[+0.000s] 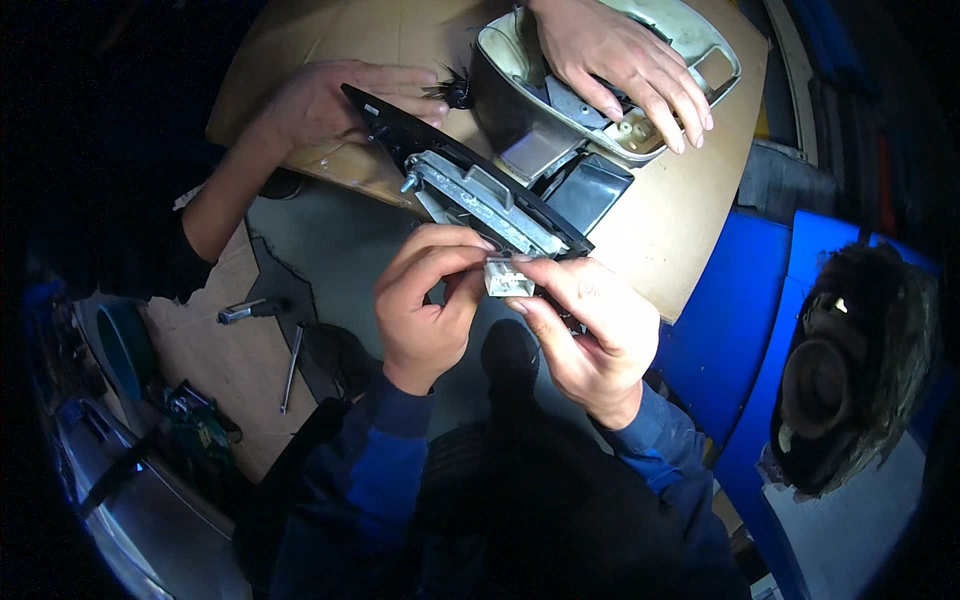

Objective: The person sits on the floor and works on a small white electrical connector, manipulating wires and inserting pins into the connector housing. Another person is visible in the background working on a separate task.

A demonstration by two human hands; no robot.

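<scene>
A small white plastic electrical connector (509,280) with an open socket face is pinched between the fingertips of my two hands. My left hand (428,300) is closed at its left edge, and my right hand (600,325) grips its right side with thumb and forefinger. Just beyond them is a car side mirror's black triangular base (385,125) with a grey metal bracket (480,195) and a threaded stud. Behind it sits the mirror housing (510,115), its inside exposed. Any wires behind the connector are mostly hidden by my fingers.
Another person's hand (325,100) touches the base's far-left end; a second hand (630,70) rests on the housing. Cardboard (690,240) covers the table. A ratchet (250,310) and a metal rod (293,368) lie lower left. Blue panels (715,300) and a dark, ragged object (850,370) are at right.
</scene>
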